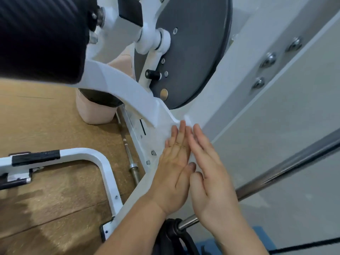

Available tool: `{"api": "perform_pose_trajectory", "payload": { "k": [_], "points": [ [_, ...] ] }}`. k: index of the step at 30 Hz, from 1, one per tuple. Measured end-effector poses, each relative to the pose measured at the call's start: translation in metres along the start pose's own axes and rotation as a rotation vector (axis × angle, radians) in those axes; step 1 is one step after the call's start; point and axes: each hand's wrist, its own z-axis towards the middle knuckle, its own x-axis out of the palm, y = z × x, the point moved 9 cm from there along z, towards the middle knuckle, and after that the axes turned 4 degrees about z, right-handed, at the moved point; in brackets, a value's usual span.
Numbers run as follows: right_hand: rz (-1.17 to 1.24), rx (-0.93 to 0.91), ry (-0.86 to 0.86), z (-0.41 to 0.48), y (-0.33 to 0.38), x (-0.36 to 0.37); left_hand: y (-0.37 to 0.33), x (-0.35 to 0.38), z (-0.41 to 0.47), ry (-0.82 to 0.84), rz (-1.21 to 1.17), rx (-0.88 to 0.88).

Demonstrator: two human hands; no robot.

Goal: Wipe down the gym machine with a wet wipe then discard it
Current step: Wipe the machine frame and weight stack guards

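From the left hand point(174, 170) and right hand point(211, 177), which lie flat side by side on the white machine frame point(230, 85), the beam runs bare toward 1 o'clock. Bolt heads point(268, 59) stand proud just beside that path. At 12 o'clock the grey disc point(193, 52) overhangs the beam. The curved white arm point(119, 83) meets the frame just ahead of the fingers point(181, 129) at 11, closing that corner. A black pad point(42, 37) fills far 10 o'clock. At 9 a barbell point(128, 153) lies on the wooden floor point(46, 126) against the frame foot, and a bent white tube point(103, 162) stands beyond it, with open floor between the two. From 2 to 5 o'clock a chrome bar point(287, 168) crosses slantwise behind the right forearm. The pale panel point(276, 135) between the bar and the beam is bare.
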Motion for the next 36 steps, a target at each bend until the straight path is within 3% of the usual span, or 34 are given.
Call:
{"api": "perform_pose_trajectory", "payload": {
  "k": [5,10,14,24,30,36],
  "points": [
    [-0.201,0.024,0.005,0.019,0.045,-0.037,-0.034,-0.015,0.034,0.072,0.053,-0.021],
    [-0.466,-0.027,-0.098,0.048,0.09,-0.094,-0.083,-0.033,0.068,0.098,0.067,0.039],
    [-0.503,0.011,-0.149,0.067,0.128,-0.131,-0.136,-0.051,0.102,0.113,0.011,0.058],
    [-0.134,0.29,-0.019,0.054,0.179,-0.161,-0.195,-0.093,0.126,0.402,0.19,0.025],
    [0.313,0.563,-0.12,0.028,0.18,-0.153,-0.21,-0.129,0.057,0.498,0.286,-0.062],
    [0.761,0.692,0.02,-0.017,0.201,-0.099,-0.229,-0.152,-0.035,0.515,0.413,-0.147]
  ]
}}
